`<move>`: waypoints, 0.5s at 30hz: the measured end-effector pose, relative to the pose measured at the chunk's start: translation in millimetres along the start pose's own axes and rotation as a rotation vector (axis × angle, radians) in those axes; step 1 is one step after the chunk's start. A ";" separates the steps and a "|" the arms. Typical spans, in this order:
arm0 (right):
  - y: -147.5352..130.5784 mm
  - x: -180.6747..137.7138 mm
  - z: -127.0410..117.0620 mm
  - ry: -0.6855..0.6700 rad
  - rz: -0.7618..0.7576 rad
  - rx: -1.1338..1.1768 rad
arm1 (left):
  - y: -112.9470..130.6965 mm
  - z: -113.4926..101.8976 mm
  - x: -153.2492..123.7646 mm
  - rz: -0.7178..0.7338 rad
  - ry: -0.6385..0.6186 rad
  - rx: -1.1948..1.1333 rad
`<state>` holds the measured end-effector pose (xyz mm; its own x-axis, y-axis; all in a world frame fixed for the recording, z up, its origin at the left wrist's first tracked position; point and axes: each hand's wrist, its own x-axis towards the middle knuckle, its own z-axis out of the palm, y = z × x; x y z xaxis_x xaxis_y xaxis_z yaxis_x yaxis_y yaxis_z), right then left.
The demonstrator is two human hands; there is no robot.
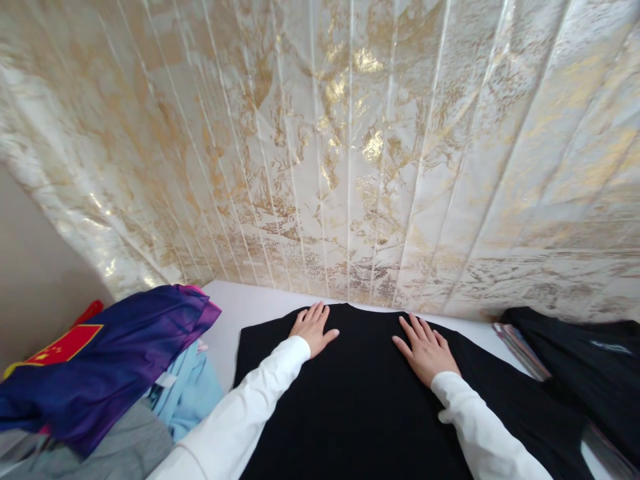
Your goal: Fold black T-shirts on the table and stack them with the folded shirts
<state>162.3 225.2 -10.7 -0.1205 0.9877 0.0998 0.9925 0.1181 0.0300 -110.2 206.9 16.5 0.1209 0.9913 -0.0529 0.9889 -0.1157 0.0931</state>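
Observation:
A black T-shirt [357, 393] lies spread out on the white table, its neckline at the far edge and its lower part running out of the picture. My left hand [313, 329] rests flat on the shirt near the left shoulder, fingers stretched out and thumb apart. On the other side of the neckline, my right hand [427, 348] lies flat near the right shoulder with its fingers spread. Neither hand grips the cloth. White sleeves cover both forearms. The shirt's right sleeve reaches toward a stack of folded clothes.
To the left is a heap with a purple-blue garment [135, 347] bearing a red patch, a light blue garment [187, 387] and a grey one [107, 440]. Dark folded clothes [585, 367] are stacked at the right. A gold-patterned curtain [320, 153] hangs behind the white table [225, 303].

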 end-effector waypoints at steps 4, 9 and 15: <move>-0.7 0.3 0.5 0.003 -0.005 0.004 | -45.2 -18.2 -28.1 -0.208 -0.049 0.061; 5.8 2.7 8.4 0.055 -0.021 0.084 | -73.6 -50.1 -97.7 -0.358 -0.034 0.137; 1.6 9.8 -4.7 0.205 -0.107 0.390 | -50.4 -49.0 -215.7 -0.236 0.047 0.017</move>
<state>162.6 234.6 -5.0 -0.1851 0.9318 0.3123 0.9022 0.2871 -0.3218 -190.4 2.1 72.0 -0.1175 0.9928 -0.0252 0.9906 0.1190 0.0670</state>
